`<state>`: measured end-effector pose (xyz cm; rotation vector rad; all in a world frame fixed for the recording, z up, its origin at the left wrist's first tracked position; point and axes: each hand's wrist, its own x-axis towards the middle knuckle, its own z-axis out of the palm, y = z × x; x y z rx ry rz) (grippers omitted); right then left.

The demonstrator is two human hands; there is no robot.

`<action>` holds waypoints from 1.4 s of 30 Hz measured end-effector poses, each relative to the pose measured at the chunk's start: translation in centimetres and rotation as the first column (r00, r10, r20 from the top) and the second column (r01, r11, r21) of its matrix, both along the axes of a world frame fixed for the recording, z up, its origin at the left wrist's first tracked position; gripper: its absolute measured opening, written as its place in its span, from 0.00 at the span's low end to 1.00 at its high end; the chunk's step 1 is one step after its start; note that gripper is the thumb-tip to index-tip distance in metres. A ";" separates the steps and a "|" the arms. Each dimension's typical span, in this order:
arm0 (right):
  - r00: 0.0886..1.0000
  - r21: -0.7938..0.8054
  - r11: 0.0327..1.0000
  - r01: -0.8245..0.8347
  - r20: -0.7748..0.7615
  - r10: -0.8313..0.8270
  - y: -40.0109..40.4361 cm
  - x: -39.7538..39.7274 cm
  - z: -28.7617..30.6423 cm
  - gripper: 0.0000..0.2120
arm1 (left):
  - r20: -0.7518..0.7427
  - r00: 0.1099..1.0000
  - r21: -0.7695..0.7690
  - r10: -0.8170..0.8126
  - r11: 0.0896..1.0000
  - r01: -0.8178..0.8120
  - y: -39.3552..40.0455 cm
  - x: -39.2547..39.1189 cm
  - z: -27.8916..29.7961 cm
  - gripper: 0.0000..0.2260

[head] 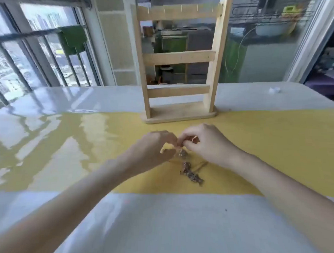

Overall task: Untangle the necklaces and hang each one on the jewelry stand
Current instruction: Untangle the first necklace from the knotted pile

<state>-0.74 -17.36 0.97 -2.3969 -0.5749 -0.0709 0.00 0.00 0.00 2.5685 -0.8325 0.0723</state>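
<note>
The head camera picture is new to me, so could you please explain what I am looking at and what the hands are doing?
There is no machine here: a person wears one wide-angle camera on the head, looking forward and down, so both bare arms reach in from the bottom. The left hand and the right hand meet over a yellow mat on a pale table. Their fingertips pinch part of a tangle of necklaces; the rest lies on the mat just below the hands. The picture is too blurred to count the chains. Behind stands a wooden jewelry stand with crossbars, and nothing hangs on it yet.
</note>
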 end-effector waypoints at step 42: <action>0.974 0.195 0.954 0.227 -0.022 -0.227 3.4 0.9 -4.5 0.10 | -0.096 0.984 -0.220 0.149 0.961 -0.168 2.3 1.0 -3.0 0.06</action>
